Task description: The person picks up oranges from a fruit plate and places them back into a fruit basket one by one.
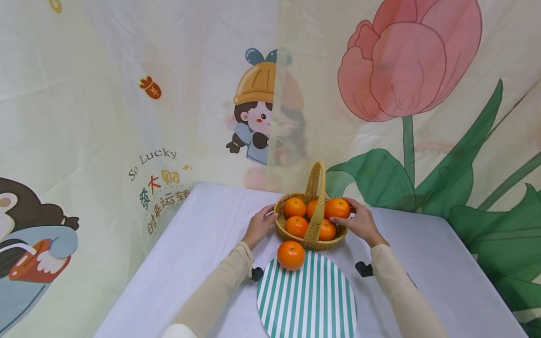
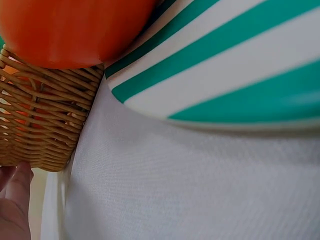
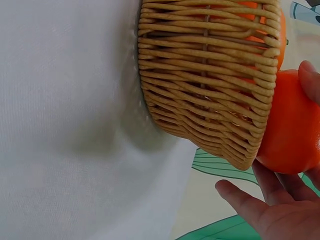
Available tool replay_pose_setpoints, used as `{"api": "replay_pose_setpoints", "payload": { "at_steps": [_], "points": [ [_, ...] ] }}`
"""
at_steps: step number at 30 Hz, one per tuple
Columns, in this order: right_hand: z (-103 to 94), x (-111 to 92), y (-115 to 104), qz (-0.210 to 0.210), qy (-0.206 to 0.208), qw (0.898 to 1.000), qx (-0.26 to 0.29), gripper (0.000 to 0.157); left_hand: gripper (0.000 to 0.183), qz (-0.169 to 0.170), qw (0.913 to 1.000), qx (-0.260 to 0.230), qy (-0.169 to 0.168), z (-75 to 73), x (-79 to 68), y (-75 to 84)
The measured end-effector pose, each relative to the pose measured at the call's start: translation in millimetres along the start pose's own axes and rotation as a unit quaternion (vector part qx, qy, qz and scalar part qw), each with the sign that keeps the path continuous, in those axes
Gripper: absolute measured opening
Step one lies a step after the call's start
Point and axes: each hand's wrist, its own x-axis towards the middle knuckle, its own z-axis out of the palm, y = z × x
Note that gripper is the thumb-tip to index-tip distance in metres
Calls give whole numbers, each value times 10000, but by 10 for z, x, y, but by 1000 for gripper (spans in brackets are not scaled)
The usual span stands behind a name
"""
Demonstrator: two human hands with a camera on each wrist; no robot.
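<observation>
A wicker basket (image 1: 310,243) with a tall arched handle stands on the table with several oranges (image 1: 297,226) in it. My right hand (image 1: 362,223) holds one orange (image 1: 336,208) at the basket's right rim, thumb on the near side and fingers around the far side. The right wrist view shows this orange (image 3: 292,125) partly past the rim. My left hand (image 1: 258,226) touches the basket's left side, its fingertips (image 2: 21,182) against the woven wall. Another orange (image 1: 291,256) sits on the far edge of a round green-and-white striped board (image 1: 307,295), just in front of the basket.
A white cloth covers the table (image 1: 418,253). Dark heart-shaped pieces (image 1: 364,269) show on either side of the board. Printed curtains (image 1: 203,112) hang right behind the table and along its sides.
</observation>
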Motion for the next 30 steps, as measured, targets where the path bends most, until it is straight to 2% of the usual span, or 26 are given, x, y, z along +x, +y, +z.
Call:
{"api": "replay_pose_setpoints", "payload": {
  "at_steps": [12,19,25,30],
  "points": [
    [20,-31,65,85,77,9999,-47,95,45,-12,10000,-71,-18,9,-9,3],
    [33,-50,80,80,90,9999,-57,96,45,-41,10000,59,4,20,-8,-1],
    [-1,-81,75,77,87,9999,-64,101,45,-1,10000,64,23,17,-5,5],
    [-71,-146,63,-27,143,9999,-34,97,45,-10,9999,134,31,-6,-16,17]
  ]
}}
